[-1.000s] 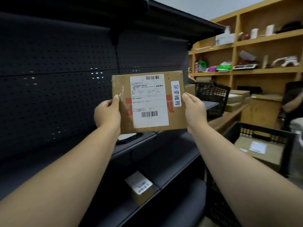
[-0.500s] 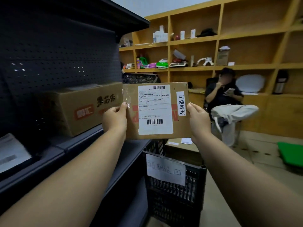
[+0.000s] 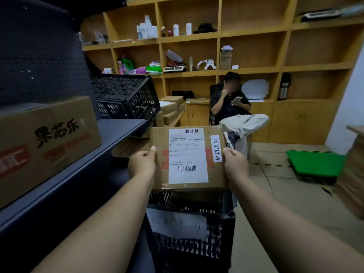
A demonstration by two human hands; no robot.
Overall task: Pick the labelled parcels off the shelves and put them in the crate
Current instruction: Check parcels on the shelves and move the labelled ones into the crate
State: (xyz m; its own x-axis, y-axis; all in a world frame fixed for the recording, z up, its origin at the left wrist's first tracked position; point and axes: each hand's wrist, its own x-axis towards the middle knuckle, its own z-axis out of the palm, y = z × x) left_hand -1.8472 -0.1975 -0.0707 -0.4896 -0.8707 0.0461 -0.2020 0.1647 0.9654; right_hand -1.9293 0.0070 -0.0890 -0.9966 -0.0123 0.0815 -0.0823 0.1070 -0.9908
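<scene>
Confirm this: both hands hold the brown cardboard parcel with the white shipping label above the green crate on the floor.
Wrong on one count: the crate is black, not green, as the head view shows. Otherwise right: the left hand and right hand hold the brown cardboard parcel with the white shipping label above it.

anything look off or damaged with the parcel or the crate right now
Nothing stands out. The parcel looks intact and level, its label flat, held at its side edges by the left hand and right hand over the black crate. The crate's paper sign is too blurred to read.
</scene>
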